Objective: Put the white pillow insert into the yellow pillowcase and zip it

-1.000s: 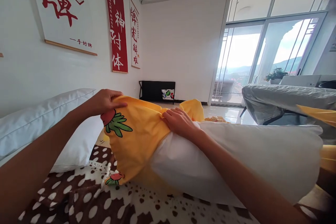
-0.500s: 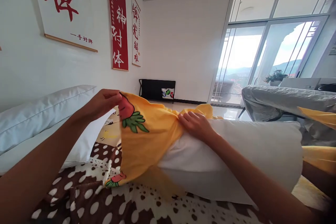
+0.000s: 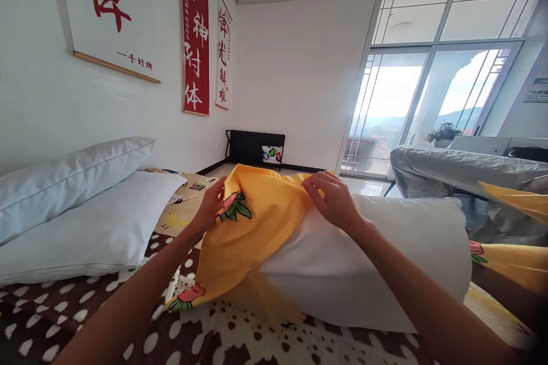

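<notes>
A yellow pillowcase point(image 3: 261, 228) printed with red and green carrots covers the left end of a white pillow point(image 3: 385, 245). My left hand point(image 3: 212, 203) is closed on the pillowcase's far left edge, its fingertips partly behind the cloth. My right hand point(image 3: 329, 197) pinches bunched yellow cloth at the pillow's upper edge. The rest of the pillow is bare and lies on a brown and white spotted blanket point(image 3: 145, 336). A loose yellow flap rests on the blanket below the pillow.
Two white pillows point(image 3: 98, 222) are stacked at the left by the wall. Yellow cloth point(image 3: 509, 262) and part of another person's arm show at the right edge. Beyond stands a plastic-covered piece of furniture point(image 3: 445, 171); a black folded frame point(image 3: 252, 147) leans at the far wall.
My left hand has moved right and slightly down, drawing the pillowcase's left edge inward, so the cloth sags. My right hand has shifted slightly right along the pillow's edge.
</notes>
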`<state>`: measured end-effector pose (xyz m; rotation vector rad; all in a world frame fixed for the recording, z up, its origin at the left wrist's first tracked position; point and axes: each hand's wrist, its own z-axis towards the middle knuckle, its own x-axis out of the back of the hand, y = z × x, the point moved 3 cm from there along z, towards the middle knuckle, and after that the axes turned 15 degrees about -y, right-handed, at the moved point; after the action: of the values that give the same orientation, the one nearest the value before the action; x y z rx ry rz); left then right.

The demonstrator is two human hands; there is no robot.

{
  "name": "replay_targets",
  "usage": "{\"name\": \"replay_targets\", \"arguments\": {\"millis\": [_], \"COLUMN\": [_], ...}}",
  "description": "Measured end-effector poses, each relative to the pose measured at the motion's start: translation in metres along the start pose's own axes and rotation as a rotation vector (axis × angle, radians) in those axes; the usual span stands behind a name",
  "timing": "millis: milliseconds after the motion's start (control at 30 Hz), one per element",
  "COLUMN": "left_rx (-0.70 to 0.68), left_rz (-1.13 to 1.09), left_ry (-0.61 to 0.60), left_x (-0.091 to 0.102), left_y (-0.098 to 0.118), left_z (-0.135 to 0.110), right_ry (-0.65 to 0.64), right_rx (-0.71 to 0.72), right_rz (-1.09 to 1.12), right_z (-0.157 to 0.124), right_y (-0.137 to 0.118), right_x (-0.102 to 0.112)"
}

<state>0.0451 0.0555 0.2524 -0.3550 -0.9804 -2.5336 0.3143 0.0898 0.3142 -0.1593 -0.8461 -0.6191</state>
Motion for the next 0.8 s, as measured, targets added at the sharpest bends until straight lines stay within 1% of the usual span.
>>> {"name": "replay_targets", "arguments": {"millis": [33, 67, 133, 200, 267, 333, 400, 500, 600, 700, 800], "left_rx": [-0.021, -0.04, -0.059, -0.043, -0.011, 0.005, 0.0, 0.032, 0.09, 0.13, 0.15], "left_rz": [0.078, 0.16, 0.264, 0.23, 0.157, 0.083, -0.011, -0.151, -0.25, -0.317, -0.381], "left_ry": [0.003, 0.015, 0.077, 0.158, 0.203, 0.187, 0.126, 0.043, 0.001, -0.037, -0.059], "left_x": [-0.003, -0.005, -0.007, -0.006, -0.002, 0.003, 0.008, 0.014, 0.018, 0.021, 0.028], "left_y": [0.003, 0.005, 0.009, 0.013, 0.018, 0.027, 0.036, 0.05, 0.06, 0.058, 0.04], "left_z": [0.001, 0.001, -0.001, -0.006, -0.012, -0.017, -0.019, -0.018, -0.011, -0.003, 0.0], "right_ry": [0.004, -0.024, -0.142, -0.256, -0.3, -0.274, -0.209, -0.123, -0.13, -0.157, -0.133], "right_rx": [0.007, 0.034, 0.11, 0.139, 0.105, 0.064, 0.054, 0.039, 0.009, 0.008, 0.0], "right_rz": [0.027, 0.048, 0.091, 0.145, 0.206, 0.273, 0.338, 0.387, 0.382, 0.366, 0.341], "right_z": [0.008, 0.017, 0.035, 0.05, 0.062, 0.068, 0.071, 0.07, 0.068, 0.066, 0.065], "right_y": [-0.008, -0.018, -0.037, -0.05, -0.055, -0.054, -0.051, -0.045, -0.041, -0.039, -0.041], "right_x": [0.003, 0.005, 0.0, -0.01, -0.023, -0.033, -0.038, -0.036, -0.028, -0.022, -0.018]}}
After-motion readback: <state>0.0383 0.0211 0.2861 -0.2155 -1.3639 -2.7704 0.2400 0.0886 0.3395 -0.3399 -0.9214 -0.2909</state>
